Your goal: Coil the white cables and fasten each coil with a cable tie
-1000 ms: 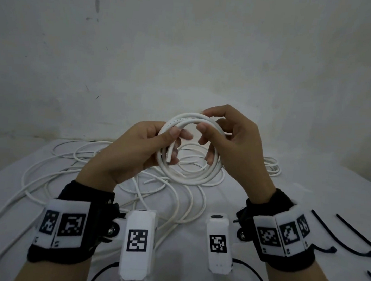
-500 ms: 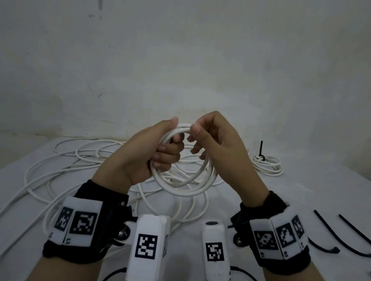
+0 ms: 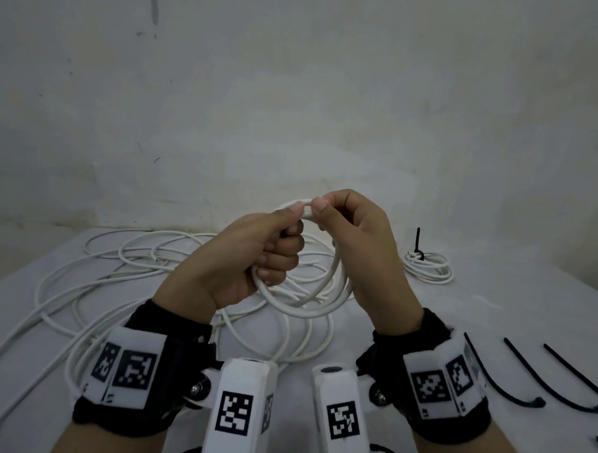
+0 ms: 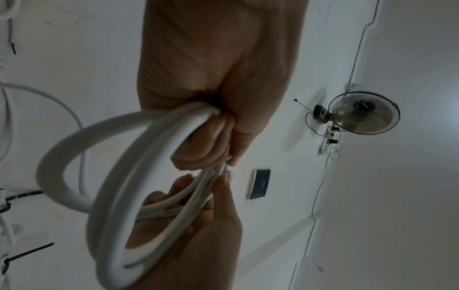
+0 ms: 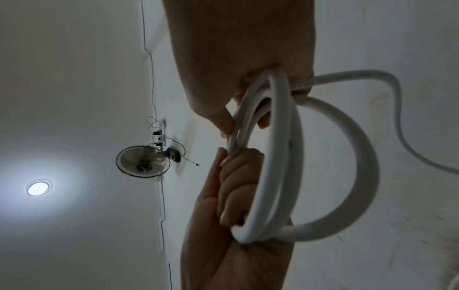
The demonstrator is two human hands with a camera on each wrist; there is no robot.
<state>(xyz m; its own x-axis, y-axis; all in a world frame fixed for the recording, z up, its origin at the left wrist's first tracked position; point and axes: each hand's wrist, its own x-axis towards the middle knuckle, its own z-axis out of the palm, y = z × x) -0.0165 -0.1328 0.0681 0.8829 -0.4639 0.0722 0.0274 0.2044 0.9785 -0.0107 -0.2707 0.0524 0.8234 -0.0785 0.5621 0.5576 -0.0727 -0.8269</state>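
A small coil of white cable point(image 3: 309, 308) hangs in the air above the table, held in both hands. My left hand point(image 3: 275, 256) grips its left side with the fingers curled round the loops point(image 4: 111, 176). My right hand point(image 3: 326, 214) pinches the top of the coil between thumb and fingers, right beside the left thumb; in the right wrist view the loops point(image 5: 285, 157) pass under its fingers point(image 5: 223, 121). A tail of the cable point(image 5: 397, 109) trails off the coil. Three black cable ties point(image 3: 522, 376) lie on the table to my right.
A tangle of loose white cables point(image 3: 114, 279) spreads over the white table point(image 3: 493, 323) at the left and under my hands. A finished small coil with a black tie point(image 3: 427, 267) sits at the back right. A bare wall stands close behind.
My left hand went from a thumb-and-finger hold to a full grip round the coil's left side. My right hand moved up to pinch the top. The coil has turned more edge-on.
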